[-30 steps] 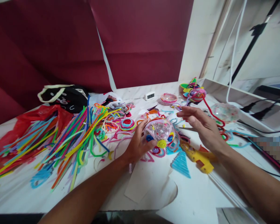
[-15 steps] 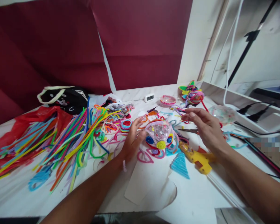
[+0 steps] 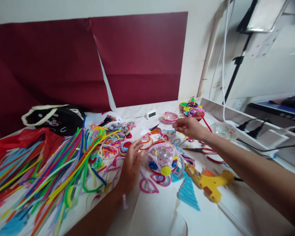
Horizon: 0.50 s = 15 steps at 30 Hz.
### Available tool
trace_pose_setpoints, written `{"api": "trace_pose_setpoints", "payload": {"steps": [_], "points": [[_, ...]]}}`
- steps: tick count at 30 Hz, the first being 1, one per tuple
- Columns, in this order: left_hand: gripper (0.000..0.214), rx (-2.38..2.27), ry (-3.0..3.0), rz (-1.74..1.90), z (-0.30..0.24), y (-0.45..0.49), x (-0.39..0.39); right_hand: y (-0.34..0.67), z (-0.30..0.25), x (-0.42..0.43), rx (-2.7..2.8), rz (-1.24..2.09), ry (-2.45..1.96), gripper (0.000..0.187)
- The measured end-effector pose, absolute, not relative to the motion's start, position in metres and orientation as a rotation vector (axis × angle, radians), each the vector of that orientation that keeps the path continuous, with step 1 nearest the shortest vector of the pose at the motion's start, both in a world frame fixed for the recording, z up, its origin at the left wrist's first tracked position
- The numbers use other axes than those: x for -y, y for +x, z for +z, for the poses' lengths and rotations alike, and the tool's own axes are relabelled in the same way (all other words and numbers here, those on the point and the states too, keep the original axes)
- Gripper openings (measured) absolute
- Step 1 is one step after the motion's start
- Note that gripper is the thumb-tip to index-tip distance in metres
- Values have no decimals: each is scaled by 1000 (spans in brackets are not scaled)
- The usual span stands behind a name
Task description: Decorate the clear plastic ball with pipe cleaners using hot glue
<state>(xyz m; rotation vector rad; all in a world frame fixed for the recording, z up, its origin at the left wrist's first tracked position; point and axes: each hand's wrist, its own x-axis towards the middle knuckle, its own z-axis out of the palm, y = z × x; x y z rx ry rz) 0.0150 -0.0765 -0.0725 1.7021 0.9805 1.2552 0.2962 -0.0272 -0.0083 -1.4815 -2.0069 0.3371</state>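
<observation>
Head view, the scene ordered from near to far. Pipe cleaners (image 3: 71, 160) spread across the left, too tangled to count. Near the middle lies one ridged blue triangle (image 3: 188, 195); to its right, one yellow glue gun (image 3: 212, 183), nozzle directed far and left. If it is hot, a knock from the right forearm (image 3: 250, 170) could swing its tip onto neighbouring pieces and scorch them.

Beyond the triangle, at the centre, rests one decorated dome (image 3: 162, 154) bearing two blue beads and one yellow knob. The left hand (image 3: 131, 164) stands just left of it, fingers loosely spread, enclosing nothing visible; a nudge from them could tip the apparently unsupported dome.

One pair of scissors (image 3: 195, 150) lies to the right, its blades a likely hazard to a low sweep. Farther, the right hand (image 3: 188, 127) hangs near one pink-rimmed bowl (image 3: 169, 118), fingers bunched; whether they pinch anything cannot be told. Farthest stands one white timer (image 3: 151, 114).
</observation>
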Motion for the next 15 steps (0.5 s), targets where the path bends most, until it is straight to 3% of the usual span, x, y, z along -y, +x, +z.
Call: {"api": "trace_pose_setpoints", "payload": {"steps": [5, 15], "points": [[42, -1018, 1691, 1280, -74, 13, 75, 301, -8, -16, 2298, 289, -1684, 24], [39, -1145, 1636, 1266, -70, 13, 71, 347, -2, -23, 2666, 297, -2065, 28]]}}
